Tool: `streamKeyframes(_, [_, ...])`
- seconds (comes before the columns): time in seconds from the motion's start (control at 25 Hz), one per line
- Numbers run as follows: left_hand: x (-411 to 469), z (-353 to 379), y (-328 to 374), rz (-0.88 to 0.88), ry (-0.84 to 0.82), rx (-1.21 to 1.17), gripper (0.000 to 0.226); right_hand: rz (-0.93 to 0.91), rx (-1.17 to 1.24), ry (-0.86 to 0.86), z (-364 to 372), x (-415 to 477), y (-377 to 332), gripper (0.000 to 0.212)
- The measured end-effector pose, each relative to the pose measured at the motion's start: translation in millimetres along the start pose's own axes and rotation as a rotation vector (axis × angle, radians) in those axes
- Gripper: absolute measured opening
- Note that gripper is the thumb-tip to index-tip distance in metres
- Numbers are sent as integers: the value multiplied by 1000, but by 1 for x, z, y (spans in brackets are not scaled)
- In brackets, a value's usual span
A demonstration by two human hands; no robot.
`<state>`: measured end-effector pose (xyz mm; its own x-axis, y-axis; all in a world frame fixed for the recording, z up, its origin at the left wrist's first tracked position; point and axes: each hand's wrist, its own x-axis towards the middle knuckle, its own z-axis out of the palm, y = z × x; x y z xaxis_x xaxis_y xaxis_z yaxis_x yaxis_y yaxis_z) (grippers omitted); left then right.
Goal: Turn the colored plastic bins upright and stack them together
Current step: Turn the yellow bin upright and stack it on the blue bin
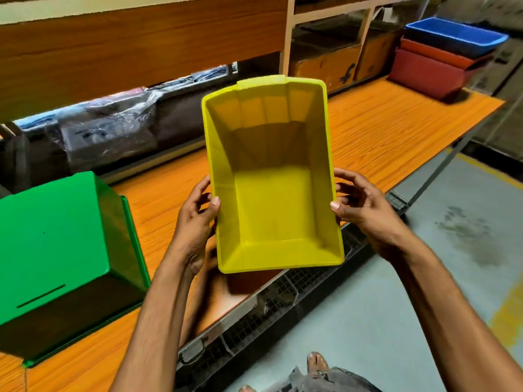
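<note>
1. Closest to me, the grey floor [396,306] runs along the front edge of the orange counter [382,123].
2. The left grip [195,222] clasps the left wall of the yellow bin [271,199], with the thumb over the rim and the fingers curled behind the wall.
3. The right grip [365,210] grasps the opposite wall the same way, thumb pressed on the right rim.
4. The yellow bin is held in the air over the counter's near edge. Its mouth is tipped towards my camera, and I can see right down to the bottom: nothing inside.
5. To the left, the green bin [56,239] stands upside down on the counter, base up and rim against the surface. I cannot tell whether anything lies under it.
6. Behind the counter, bundles wrapped in clear plastic [113,131] lie on a low shelf.
7. Further right, cardboard boxes [325,63] sit in the shelving.
8. At the counter's far right end, the blue bin [452,32] sits upright, nested in the red bin [430,72]. From here the blue bin's inside looks empty.
</note>
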<state>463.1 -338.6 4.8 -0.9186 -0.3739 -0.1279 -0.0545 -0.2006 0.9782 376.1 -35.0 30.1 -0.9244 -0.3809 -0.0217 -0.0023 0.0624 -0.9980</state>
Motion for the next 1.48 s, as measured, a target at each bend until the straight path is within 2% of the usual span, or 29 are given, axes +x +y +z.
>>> streamKeyframes(0.36, [-10, 129, 6, -68, -245, 70, 29, 164, 343, 200, -124, -63, 16, 52])
streamKeyframes(0.48, [-19, 193, -1, -139, -326, 95, 25, 228, 485, 267, -182, -97, 21, 46])
streamKeyframes(0.6, [-34, 262, -21, -239, -346, 99, 18, 306, 552, 318, -243, -129, 30, 56])
streamKeyframes(0.72, [-46, 328, -46, -331, -405, 77, 16, 411, 594, 340, -301, -163, 33, 45])
streamKeyframes(1.04, [-28, 468, -114, -464, -642, 193, 31, 571, 429, 387, -433, -204, 43, 21])
streamKeyframes(1.2, [5, 537, -137, -494, -699, 256, 35, 589, 434, 441, -493, -192, 54, 24])
streamKeyframes(1.4, [59, 631, -146, -572, -823, 302, 42, 575, 407, 611, -572, -167, 69, 20])
streamKeyframes(1.48, [81, 672, -146, -581, -844, 283, 53, 555, 405, 661, -607, -155, 74, 33])
